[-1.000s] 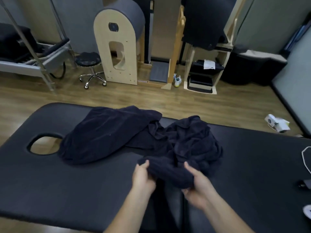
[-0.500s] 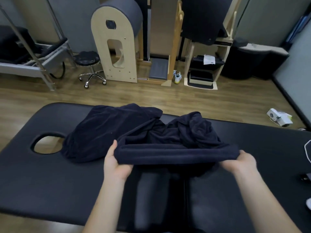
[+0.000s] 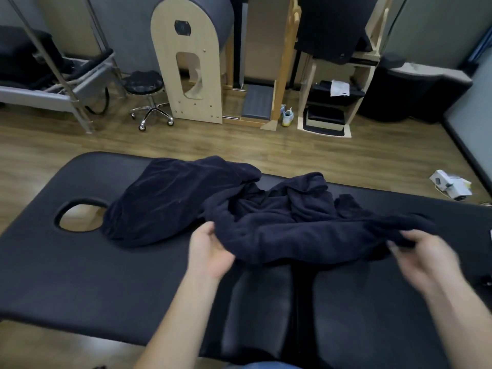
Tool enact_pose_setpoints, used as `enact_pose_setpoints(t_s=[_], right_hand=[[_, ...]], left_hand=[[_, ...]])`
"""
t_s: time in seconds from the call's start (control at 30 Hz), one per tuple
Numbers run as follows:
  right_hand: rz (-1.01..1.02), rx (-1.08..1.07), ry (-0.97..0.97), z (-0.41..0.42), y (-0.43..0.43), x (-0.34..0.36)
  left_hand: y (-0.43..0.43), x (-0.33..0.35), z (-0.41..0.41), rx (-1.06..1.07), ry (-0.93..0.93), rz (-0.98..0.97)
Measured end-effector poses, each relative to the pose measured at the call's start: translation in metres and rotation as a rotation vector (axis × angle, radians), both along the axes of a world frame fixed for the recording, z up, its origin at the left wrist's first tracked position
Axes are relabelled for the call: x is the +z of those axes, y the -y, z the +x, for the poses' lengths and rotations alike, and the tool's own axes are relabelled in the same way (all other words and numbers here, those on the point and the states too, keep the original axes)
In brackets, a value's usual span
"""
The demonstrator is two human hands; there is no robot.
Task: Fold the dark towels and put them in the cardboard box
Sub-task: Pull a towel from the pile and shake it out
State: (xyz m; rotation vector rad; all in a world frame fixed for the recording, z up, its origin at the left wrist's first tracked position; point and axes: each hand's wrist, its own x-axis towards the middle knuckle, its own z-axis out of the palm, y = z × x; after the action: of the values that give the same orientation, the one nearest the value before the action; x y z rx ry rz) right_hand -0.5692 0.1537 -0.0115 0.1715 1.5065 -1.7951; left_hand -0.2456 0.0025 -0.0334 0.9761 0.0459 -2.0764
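Black padding of a massage table [image 3: 80,275] fills the lower frame, with its face hole [image 3: 80,215] at the left and wood floor and studio gear behind. Just right of the hole a second towel [image 3: 173,203] lies spread and rumpled, untouched, its right side running under the heap beside it. Next comes the left hand [image 3: 210,251], thumb on top and fingers curled under, pinching the left end of the towel [image 3: 306,235] being worked. That towel sits at the middle of the table, its near edge lifted and the rest bunched behind it toward the upper centre. A second ago both hands were close together on a wad of cloth; half a second ago they had pulled apart and drawn the edge into a taut, straight band. Now the band sags in a shallow curve and the hands sit wider in the frame, which suggests the person is shaking it out or hunting for the corners, so the fold itself has not begun. Its long axis runs left to right across the frame, roughly along the table's near edge, both ends about level. The right hand [image 3: 426,257] is blurred by motion; its fingers seem closed on the right end, though how they lie is unclear. No cardboard box is in view.
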Motion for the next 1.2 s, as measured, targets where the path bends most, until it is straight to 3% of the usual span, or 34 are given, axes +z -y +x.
enact_pose_setpoints(t_s=[0.2,0.37,0.53,0.63,0.7,0.8,0.87,0.93,1.0,1.07,1.13,1.2], right_hand=[[0.188,0.705,-0.018,0.133,0.032,0.002],[0.242,0.962,-0.318,0.154,0.029,-0.015],[0.292,1.111,-0.519,0.17,0.026,-0.017],[0.311,1.159,-0.595,0.164,0.018,-0.018],[0.251,1.281,-0.6,0.16,0.013,-0.012],[0.145,1.404,-0.535,0.162,0.009,0.0],[0.1,1.446,-0.464,0.161,0.006,0.007],[0.114,1.437,-0.39,0.153,0.002,0.009],[0.16,1.247,-0.33,0.14,0.0,0.001],[0.221,0.909,-0.261,0.124,0.002,-0.014],[0.271,0.634,-0.22,0.113,0.008,-0.023],[0.292,0.502,-0.191,0.107,0.018,-0.024]], left_hand=[[-0.078,0.013,-0.059,-0.65,0.128,-0.071],[-0.075,-0.003,-0.031,-0.785,0.425,-0.302],[-0.055,-0.013,0.0,-1.013,0.458,-0.368],[-0.042,-0.018,-0.008,-0.81,0.905,-0.361],[-0.032,-0.018,-0.021,-0.698,1.13,-0.504],[-0.014,-0.035,-0.051,-1.05,1.518,-0.91],[-0.003,-0.057,-0.062,-1.348,1.737,-0.951],[0.012,-0.079,-0.052,-1.514,1.88,-0.866],[0.034,-0.085,-0.027,-1.409,1.912,-0.839],[0.066,-0.071,0.007,-0.957,1.81,-0.835],[0.093,-0.029,0.044,-0.47,1.527,-0.749],[0.101,0.008,0.088,-0.015,1.201,-0.604]])
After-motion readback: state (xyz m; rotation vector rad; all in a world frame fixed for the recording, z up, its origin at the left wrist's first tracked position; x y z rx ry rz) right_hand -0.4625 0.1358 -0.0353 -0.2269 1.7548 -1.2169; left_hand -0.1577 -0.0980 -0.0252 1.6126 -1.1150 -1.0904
